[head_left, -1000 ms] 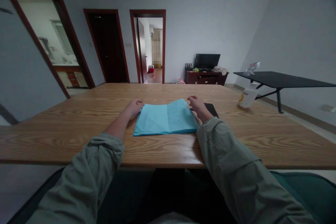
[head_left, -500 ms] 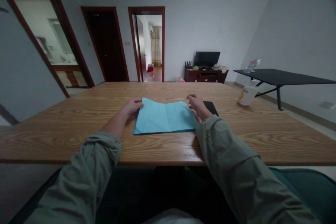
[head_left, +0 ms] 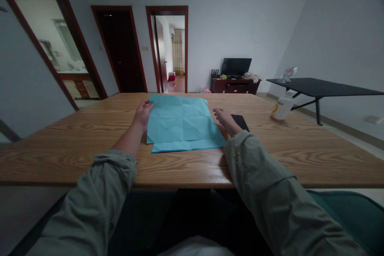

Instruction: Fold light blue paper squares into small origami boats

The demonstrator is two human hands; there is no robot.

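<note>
A creased light-blue paper sheet lies opened out on the wooden table, with a second layer showing at its near edge. My left hand grips the sheet's left edge near the far corner. My right hand rests at the sheet's right edge with its fingers loosely curled and nothing in them. Just beyond that hand, a flat black object, perhaps a phone or tablet, lies partly hidden by it.
A white plastic bottle lies towards the table's right side. Beyond the table's right end stands a black table. A dark cabinet with a monitor stands against the far wall. A teal chair is at lower right.
The top layer of the blue paper has unfolded away from me, now reaching almost to the table's far edge. My left hand has moved forward with it. My right hand has barely moved.
</note>
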